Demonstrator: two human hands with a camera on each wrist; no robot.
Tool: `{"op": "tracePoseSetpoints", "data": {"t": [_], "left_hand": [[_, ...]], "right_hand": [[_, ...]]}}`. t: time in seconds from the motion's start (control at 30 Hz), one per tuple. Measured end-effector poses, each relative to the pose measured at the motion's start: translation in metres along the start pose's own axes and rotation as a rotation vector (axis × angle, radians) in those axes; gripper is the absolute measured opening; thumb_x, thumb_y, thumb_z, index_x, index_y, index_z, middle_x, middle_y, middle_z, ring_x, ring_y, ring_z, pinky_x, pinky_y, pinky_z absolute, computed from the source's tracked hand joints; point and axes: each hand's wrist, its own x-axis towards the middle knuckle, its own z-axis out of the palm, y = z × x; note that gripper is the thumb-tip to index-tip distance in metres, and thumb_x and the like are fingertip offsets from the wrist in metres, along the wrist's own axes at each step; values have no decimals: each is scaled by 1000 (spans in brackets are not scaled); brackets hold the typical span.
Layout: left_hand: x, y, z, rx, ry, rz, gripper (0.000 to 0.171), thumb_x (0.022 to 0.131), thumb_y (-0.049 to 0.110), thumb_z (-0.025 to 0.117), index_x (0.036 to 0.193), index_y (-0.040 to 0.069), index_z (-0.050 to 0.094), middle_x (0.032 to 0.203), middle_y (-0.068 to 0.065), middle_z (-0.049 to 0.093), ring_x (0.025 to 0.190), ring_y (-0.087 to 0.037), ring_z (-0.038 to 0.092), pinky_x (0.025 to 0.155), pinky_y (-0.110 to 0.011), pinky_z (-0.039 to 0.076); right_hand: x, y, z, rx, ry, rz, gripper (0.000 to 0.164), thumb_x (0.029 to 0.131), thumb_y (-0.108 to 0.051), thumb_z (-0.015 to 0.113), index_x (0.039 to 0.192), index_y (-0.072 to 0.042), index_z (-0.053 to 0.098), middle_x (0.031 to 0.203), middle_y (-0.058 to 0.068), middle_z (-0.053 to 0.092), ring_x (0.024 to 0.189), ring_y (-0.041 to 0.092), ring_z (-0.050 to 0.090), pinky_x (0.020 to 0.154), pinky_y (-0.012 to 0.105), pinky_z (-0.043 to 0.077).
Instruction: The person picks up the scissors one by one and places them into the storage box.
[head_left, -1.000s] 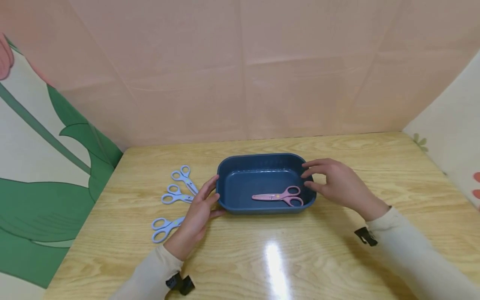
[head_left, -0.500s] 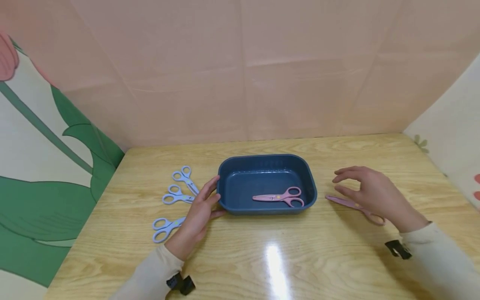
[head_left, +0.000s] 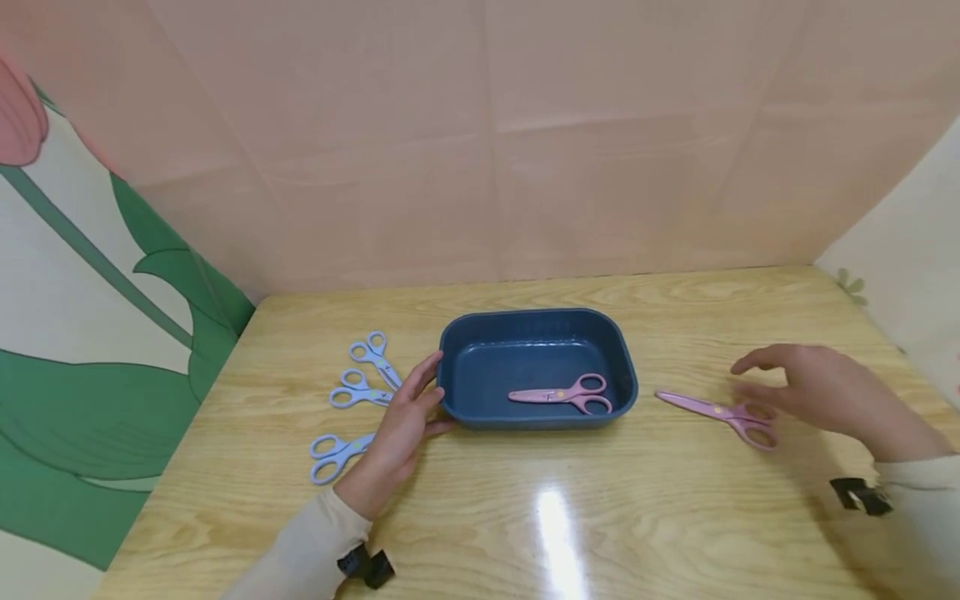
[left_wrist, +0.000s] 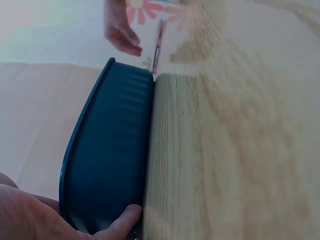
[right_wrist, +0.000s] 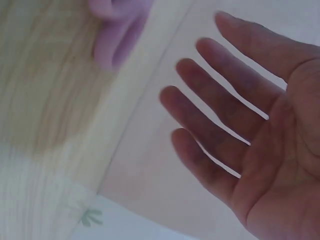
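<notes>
While left hand [head_left: 402,427] grips blue tray [head_left: 483,367], long axis side-to-side, empty right hand [head_left: 821,392] hovers by pink scissors [head_left: 718,412] on wood-grain bench [head_left: 660,517] right of tray, tips aimed left; pink backdrop [head_left: 570,167] behind.

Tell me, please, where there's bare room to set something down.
Bare woodgrain tabletop lies before the navy rectangular tray, and between it and the pink backdrop. Crowded: left, the left hand and three blue plastic scissors; right, pink plastic scissors near the right hand.
</notes>
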Motion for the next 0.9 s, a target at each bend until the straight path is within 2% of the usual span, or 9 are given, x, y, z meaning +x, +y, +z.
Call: {"op": "tracePoseSetpoints", "data": {"t": [0.07,0.17,0.3,0.4,0.5,0.67,0.9], "left_hand": [[0,0,0,-3,4,-4,50,101,8,38,148,24,34,157,-4,27,129,-37,45,85,-42,54],[1,-1,0,-6,6,-2,50,101,8,38,147,25,35,157,-3,28,129,-36,45,85,-42,54],[1,-1,0,-5,-1,12,50,100,7,38,148,22,34,157,-6,27,128,-37,45,85,-44,54],[1,-1,0,-6,2,10,50,100,7,38,148,22,34,157,-6,27,128,-37,45,85,-45,54],[1,-1,0,-7,2,13,50,100,7,38,148,22,34,157,-6,27,128,-36,46,86,-45,54],[2,-2,-1,-18,-2,20,50,100,7,39,147,23,35,156,-4,29,125,-35,48,84,-44,54],[3,-4,-2,-14,-9,16,50,100,9,40,147,24,35,156,-3,29,125,-35,49,84,-43,54]], "right_hand": [[-2,6,-1,-10,-20,-13,34,81,-45,71,104,-19,72,106,24,69,83,32,67,66,49,51],[-4,14,0,-22,-48,-27,28,77,-47,74,94,-25,71,98,14,72,87,35,67,68,50,52],[-4,19,1,-14,-95,-32,18,75,-47,75,84,-35,66,96,4,73,86,29,67,67,46,52],[-2,19,3,-14,-157,-26,17,73,-48,75,83,-39,64,99,3,72,82,21,64,64,38,49],[-2,18,5,-20,-208,-14,23,69,-51,77,84,-39,64,100,1,72,82,17,63,62,33,45],[0,16,7,-8,-259,-10,30,65,-51,79,84,-32,64,103,1,72,88,21,65,61,31,45],[2,12,10,-31,-233,21,22,70,-44,78,85,-30,68,102,3,72,82,15,62,60,32,44]]}}
